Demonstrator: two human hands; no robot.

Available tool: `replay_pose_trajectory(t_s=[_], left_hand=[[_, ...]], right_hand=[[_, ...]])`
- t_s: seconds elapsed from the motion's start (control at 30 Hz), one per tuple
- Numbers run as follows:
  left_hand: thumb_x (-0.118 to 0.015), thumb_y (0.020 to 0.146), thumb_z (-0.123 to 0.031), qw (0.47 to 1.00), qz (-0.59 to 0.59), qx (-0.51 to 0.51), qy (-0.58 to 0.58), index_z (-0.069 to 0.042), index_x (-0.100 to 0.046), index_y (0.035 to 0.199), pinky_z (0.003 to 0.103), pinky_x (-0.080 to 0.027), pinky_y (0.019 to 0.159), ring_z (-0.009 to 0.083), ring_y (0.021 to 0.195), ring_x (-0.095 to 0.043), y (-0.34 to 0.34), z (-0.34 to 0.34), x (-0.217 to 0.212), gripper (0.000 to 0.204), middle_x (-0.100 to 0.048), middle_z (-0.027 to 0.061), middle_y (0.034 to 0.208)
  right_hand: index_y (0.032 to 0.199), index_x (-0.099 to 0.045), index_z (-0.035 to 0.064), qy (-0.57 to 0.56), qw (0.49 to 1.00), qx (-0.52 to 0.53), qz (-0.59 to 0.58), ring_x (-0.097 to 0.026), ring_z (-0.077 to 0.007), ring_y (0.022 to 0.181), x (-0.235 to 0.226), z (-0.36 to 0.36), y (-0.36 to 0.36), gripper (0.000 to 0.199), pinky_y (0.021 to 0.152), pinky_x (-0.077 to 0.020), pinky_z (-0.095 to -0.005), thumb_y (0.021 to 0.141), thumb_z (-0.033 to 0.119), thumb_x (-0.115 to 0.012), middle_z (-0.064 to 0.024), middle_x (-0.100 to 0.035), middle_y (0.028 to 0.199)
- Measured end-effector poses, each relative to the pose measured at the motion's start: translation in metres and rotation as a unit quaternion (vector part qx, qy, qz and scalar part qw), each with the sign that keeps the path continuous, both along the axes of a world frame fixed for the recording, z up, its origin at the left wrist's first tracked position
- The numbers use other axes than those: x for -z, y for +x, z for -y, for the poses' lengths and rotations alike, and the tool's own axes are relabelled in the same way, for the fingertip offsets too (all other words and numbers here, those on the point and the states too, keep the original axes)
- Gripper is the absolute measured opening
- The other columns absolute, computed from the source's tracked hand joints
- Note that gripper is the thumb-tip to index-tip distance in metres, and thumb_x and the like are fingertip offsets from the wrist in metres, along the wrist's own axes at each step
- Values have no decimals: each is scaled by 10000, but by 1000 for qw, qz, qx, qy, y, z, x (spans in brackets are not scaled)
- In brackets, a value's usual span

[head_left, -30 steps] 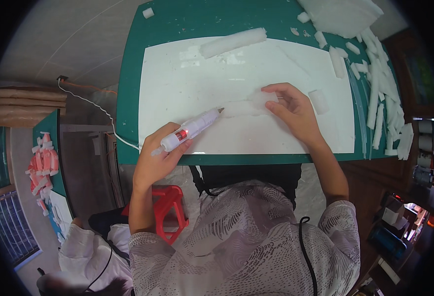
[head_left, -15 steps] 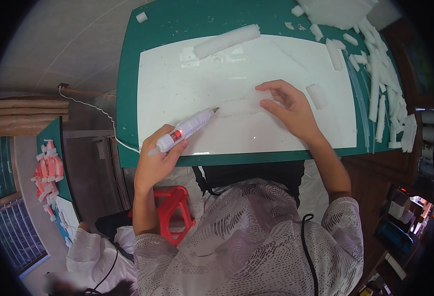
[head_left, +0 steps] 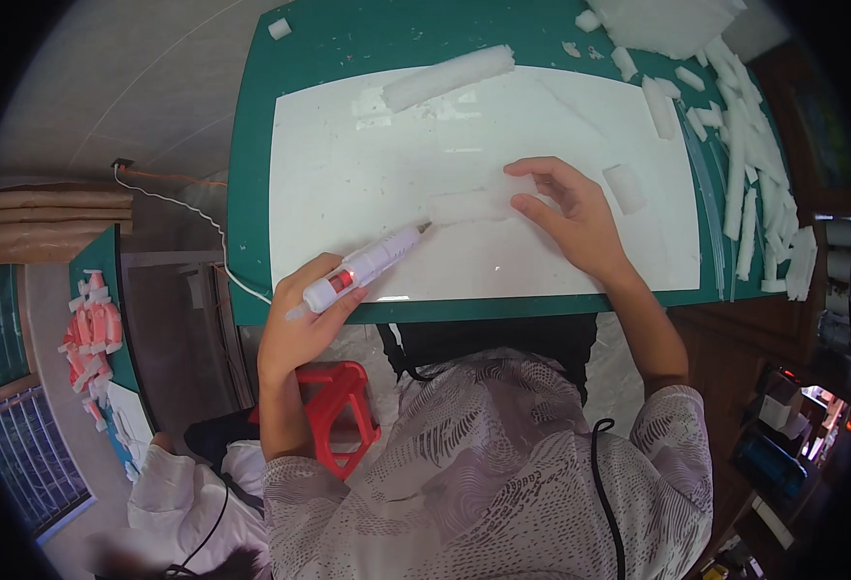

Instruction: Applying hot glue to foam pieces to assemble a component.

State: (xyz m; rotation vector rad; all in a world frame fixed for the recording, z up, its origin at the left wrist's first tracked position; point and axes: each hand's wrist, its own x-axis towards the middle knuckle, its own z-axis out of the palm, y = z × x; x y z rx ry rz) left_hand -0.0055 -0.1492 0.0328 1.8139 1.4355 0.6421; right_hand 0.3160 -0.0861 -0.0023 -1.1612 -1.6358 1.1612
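White foam is the material here: our left hand (head_left: pixel 300 324) is wrapped tight around a glue gun (head_left: pixel 363 268), its nozzle touching the end of a small foam piece (head_left: pixel 469 205) lying mid-sheet on the white board (head_left: pixel 348 174), while our right hand (head_left: pixel 575 217) pins that piece flat with fingers slightly spread on it. To do this well, we judge, we should keep the nozzle on the seam and the piece held steady. We see no containers; loose foam strips (head_left: pixel 749 164) lie on the green mat (head_left: pixel 251 193) at right.
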Motion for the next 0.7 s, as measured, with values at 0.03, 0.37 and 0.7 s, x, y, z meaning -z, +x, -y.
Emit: replay_pose_trajectory(t_s=[0.03,0.37,0.7], left_hand=[[-711,811,-78,1000,-4,-2,8,27,-615,943,294,-449,599,180,641,-561,-1,0,0,194,-597,115,759],[-658,804,-16,985,49,-134,98,22,-618,1068,287,-483,725,196,780,-622,-22,4,18,270,-647,126,917],[-702,801,-35,974,125,-142,124,13,-623,1066,300,-496,745,230,822,-641,-28,0,34,280,-656,125,948]], right_hand=[[1119,-638,25,7,1000,-1,2,-551,-136,929,-2,0,0,278,929,-462,-275,852,85,-691,-62,-635,1065],[1206,-609,27,-40,993,-90,70,-560,-178,1138,-34,-9,-35,391,1008,-403,-326,823,-3,-680,-88,-624,1201],[1184,-647,32,127,978,-102,126,-627,-247,1056,-4,-14,-49,427,948,-468,-324,768,34,-744,-130,-681,1119]])
